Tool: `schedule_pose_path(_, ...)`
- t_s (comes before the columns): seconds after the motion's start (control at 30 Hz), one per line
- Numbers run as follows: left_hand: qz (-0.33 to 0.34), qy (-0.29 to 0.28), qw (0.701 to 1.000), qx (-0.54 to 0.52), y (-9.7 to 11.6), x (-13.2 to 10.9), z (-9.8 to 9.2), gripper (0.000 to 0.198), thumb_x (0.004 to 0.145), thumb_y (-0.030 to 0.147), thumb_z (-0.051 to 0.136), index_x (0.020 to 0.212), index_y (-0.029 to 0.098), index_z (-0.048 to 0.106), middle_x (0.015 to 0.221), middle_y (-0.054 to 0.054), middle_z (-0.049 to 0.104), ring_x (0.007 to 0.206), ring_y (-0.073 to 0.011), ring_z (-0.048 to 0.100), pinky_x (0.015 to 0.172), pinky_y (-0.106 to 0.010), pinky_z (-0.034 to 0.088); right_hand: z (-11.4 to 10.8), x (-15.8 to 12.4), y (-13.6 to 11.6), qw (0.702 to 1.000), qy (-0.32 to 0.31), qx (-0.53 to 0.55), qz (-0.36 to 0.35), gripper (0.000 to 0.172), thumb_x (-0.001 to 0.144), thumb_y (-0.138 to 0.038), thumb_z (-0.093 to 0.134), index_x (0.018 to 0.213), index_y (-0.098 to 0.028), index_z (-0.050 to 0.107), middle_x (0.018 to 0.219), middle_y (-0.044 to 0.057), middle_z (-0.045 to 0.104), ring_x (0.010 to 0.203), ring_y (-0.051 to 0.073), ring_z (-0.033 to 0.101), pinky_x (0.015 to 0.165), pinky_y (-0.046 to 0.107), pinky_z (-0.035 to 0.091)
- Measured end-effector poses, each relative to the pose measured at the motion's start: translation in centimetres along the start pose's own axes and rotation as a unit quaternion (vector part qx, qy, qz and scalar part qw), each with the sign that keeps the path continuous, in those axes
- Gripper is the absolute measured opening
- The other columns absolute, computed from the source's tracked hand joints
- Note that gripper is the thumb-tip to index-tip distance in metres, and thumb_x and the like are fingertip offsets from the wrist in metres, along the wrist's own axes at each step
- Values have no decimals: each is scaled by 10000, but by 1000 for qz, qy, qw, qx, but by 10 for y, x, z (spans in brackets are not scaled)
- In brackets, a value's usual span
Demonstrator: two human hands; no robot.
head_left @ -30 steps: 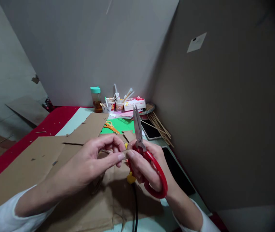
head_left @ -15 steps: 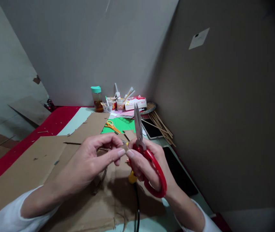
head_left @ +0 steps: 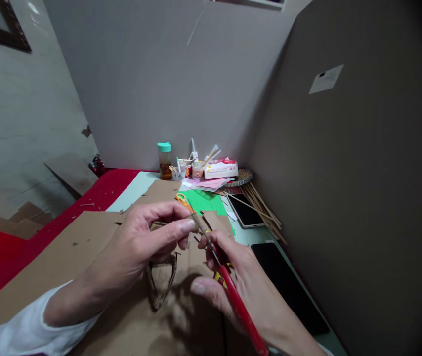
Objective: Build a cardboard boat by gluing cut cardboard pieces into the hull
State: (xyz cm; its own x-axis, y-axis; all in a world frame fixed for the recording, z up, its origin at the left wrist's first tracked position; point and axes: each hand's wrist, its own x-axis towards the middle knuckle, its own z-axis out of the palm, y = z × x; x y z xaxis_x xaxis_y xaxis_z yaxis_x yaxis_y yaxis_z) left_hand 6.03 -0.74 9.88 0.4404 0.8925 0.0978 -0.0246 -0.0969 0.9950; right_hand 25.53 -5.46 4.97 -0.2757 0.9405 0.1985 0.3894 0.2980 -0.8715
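My left hand (head_left: 159,235) pinches a small piece of cardboard (head_left: 193,216) between thumb and fingertips. My right hand (head_left: 229,277) holds red-handled scissors (head_left: 237,299), whose blades point up and left to the piece at my left fingertips. Whether the blades touch it is hard to tell. Below my left hand, a small boat-shaped cardboard frame (head_left: 162,282) rests over the large cardboard sheet (head_left: 96,247). Something yellow (head_left: 219,278) shows partly behind my right hand.
Behind the hands are orange scissors (head_left: 183,199), green paper (head_left: 205,200), cups of sticks (head_left: 198,170), a tissue pack (head_left: 221,169) and a bottle (head_left: 164,162). Wooden sticks (head_left: 263,207), a tablet (head_left: 246,211) and a black panel (head_left: 288,287) lie along the right.
The scissors have swung from upright down toward my left fingertips, and my right thumb has moved away from the piece. The view has shifted, and the boat-shaped frame shows more clearly.
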Motion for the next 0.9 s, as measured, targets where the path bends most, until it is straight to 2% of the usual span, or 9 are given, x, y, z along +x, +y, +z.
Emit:
schedule_pose_path(0.1, 2, -6, 999, 38, -1, 0, 1, 242, 904, 405, 708, 801, 187, 694, 642, 19, 561, 541, -85, 385, 465, -204, 245, 1, -1, -2, 1000, 4, -7, 5, 394, 857, -547, 752, 1011, -223, 587, 795, -31, 524, 687, 152, 431, 603, 282, 337)
schedule_pose_path(0.2, 9, -8, 999, 46, -4, -1, 2, 234, 902, 417, 706, 822, 198, 722, 626, 25, 554, 512, -82, 363, 435, -202, 223, 1, -1, -2, 1000, 7, 5, 2, 386, 867, -545, 740, 1013, -215, 600, 769, -39, 505, 663, 143, 415, 584, 276, 329)
schedule_pose_path(0.43, 18, 3, 999, 39, -9, -3, 2, 206, 907, 394, 714, 810, 214, 742, 645, 37, 555, 521, -68, 349, 453, -183, 257, 4, 0, 1, 1000, 22, 1, -2, 235, 942, -423, 656, 900, -208, 573, 702, -54, 469, 636, 124, 397, 597, 258, 329)
schedule_pose_path(0.57, -1, 22, 998, 54, -9, -3, 3, 198, 890, 394, 730, 805, 215, 722, 632, 37, 563, 523, -75, 373, 460, -184, 279, 10, -2, 4, 999, 43, -24, -1, 260, 968, -403, 605, 813, -210, 525, 697, -36, 480, 623, 126, 402, 591, 262, 317)
schedule_pose_path(0.73, -7, 29, 997, 67, -9, -3, 6, 230, 902, 394, 704, 780, 199, 696, 625, 32, 544, 517, -87, 368, 454, -205, 282, 16, -3, 8, 997, 50, -62, -8, 326, 1015, -418, 505, 759, -216, 487, 652, -36, 440, 556, 116, 345, 548, 268, 271)
schedule_pose_path(0.9, 13, 34, 995, 93, -9, -4, 3, 237, 911, 391, 684, 759, 210, 705, 604, 39, 516, 508, -91, 350, 448, -210, 278, 16, 0, 8, 996, 53, -74, -9, 276, 972, -444, 609, 816, -223, 554, 664, -37, 485, 590, 131, 402, 583, 270, 292)
